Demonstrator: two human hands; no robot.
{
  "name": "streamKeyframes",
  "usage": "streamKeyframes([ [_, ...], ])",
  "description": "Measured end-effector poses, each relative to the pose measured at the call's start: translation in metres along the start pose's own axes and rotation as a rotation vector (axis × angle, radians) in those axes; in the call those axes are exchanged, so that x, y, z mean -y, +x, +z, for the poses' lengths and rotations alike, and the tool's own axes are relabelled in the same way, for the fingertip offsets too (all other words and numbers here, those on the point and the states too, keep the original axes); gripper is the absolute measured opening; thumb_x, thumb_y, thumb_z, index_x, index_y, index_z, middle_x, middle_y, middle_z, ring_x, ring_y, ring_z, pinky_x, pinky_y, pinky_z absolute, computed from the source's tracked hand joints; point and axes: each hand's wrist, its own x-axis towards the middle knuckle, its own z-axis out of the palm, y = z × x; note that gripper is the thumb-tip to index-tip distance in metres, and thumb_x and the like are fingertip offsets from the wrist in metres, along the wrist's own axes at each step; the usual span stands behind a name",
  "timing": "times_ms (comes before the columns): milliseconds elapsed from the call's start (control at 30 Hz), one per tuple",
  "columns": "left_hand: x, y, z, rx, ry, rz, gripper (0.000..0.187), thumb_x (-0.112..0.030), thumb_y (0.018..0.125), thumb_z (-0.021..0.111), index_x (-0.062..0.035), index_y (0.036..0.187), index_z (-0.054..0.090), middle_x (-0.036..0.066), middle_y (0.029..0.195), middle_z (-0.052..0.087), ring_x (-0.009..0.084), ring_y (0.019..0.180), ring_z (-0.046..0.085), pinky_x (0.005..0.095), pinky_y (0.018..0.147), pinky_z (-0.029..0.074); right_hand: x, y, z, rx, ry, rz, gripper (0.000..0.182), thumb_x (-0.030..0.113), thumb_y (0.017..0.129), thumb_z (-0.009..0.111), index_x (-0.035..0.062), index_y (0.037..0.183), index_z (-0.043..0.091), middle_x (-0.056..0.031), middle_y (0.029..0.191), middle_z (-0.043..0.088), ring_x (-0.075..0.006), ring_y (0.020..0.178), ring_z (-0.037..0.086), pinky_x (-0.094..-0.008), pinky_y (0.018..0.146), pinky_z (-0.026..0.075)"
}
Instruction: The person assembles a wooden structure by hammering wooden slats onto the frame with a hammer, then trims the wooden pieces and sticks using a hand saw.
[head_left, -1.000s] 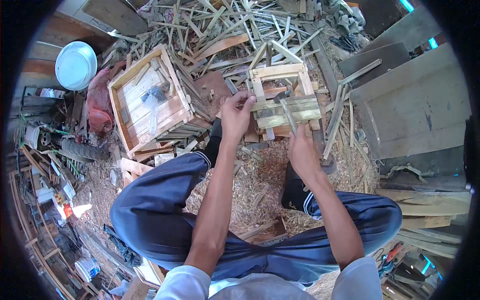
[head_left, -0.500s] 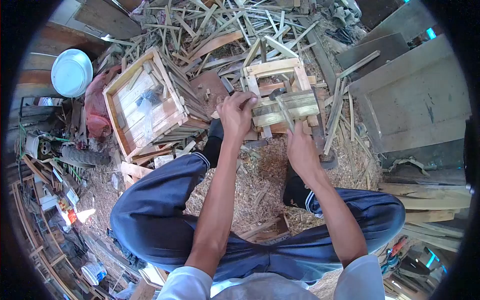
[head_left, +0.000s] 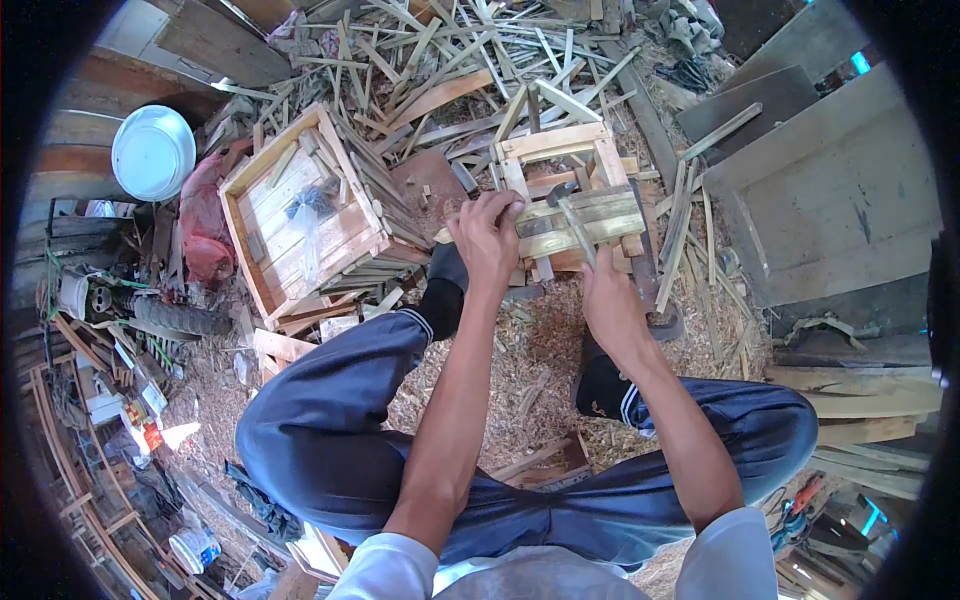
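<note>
In front of me stands a small wooden frame [head_left: 553, 143] with pale slats [head_left: 605, 210] across its near side. My right hand [head_left: 612, 300] is wrapped round the handle of a hammer [head_left: 576, 226]. The hammer's dark head lies over the slats, near the frame's opening. At the left end of the slats is my left hand [head_left: 487, 235], its fingers curled and closed. Whatever sits between those fingers is too small or hidden to make out.
A wooden crate [head_left: 290, 235] on stacked pieces, holding a plastic bag [head_left: 308, 225], stands to the left. Scrap sticks [head_left: 430, 95] pile up behind. A large board [head_left: 840, 185] leans at right. Wood shavings [head_left: 510, 360] cover the floor between my feet.
The whole view has shifted slightly, so things appear a little lower and further right. My left fingers look more curled at the slats' end. The hammer stays over the slats.
</note>
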Motion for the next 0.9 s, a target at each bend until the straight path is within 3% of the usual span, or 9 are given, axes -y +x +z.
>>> streamKeyframes([
  [467, 0.004, -0.004, 0.005, -0.1, 0.013, 0.09, 0.01, -0.015, 0.08, 0.067, -0.0113, 0.088, 0.07, 0.001, 0.091, 0.067, 0.022, 0.087, 0.057, 0.0362, 0.081, 0.035, 0.009, 0.0, -0.013, 0.009, 0.008, -0.007, 0.021, 0.014, 0.095, 0.047, -0.0059, 0.099, 0.042, -0.0314, 0.077, 0.059, -0.0498, 0.071, 0.06, -0.0557, 0.061, 0.048],
  [767, -0.001, -0.008, 0.003, -0.113, 0.016, 0.06, 0.013, -0.011, 0.078, 0.068, -0.0083, 0.09, 0.07, 0.002, 0.096, 0.065, 0.0221, 0.093, 0.058, 0.0368, 0.086, 0.034, 0.038, -0.006, -0.019, -0.05, 0.173, -0.195, 0.022, 0.012, 0.093, 0.048, -0.0081, 0.099, 0.043, -0.0316, 0.079, 0.057, -0.0487, 0.072, 0.059, -0.0543, 0.065, 0.046],
  [833, 0.0, -0.009, 0.002, -0.09, 0.014, 0.046, 0.015, -0.009, 0.077, 0.068, -0.0075, 0.091, 0.07, 0.003, 0.096, 0.065, 0.0224, 0.094, 0.057, 0.0374, 0.088, 0.034, 0.037, -0.005, -0.016, 0.054, 0.104, -0.07, 0.021, 0.012, 0.093, 0.048, -0.0072, 0.1, 0.043, -0.0312, 0.079, 0.058, -0.0489, 0.073, 0.058, -0.0542, 0.065, 0.045],
  [900, 0.003, -0.009, 0.003, -0.083, 0.012, 0.039, 0.015, -0.008, 0.076, 0.068, -0.0074, 0.091, 0.07, 0.003, 0.096, 0.065, 0.0224, 0.094, 0.058, 0.0374, 0.088, 0.034, 0.042, -0.005, -0.022, 0.011, 0.105, -0.098, 0.021, 0.013, 0.094, 0.047, -0.0068, 0.1, 0.043, -0.0313, 0.079, 0.058, -0.0489, 0.072, 0.058, -0.0542, 0.064, 0.045],
])
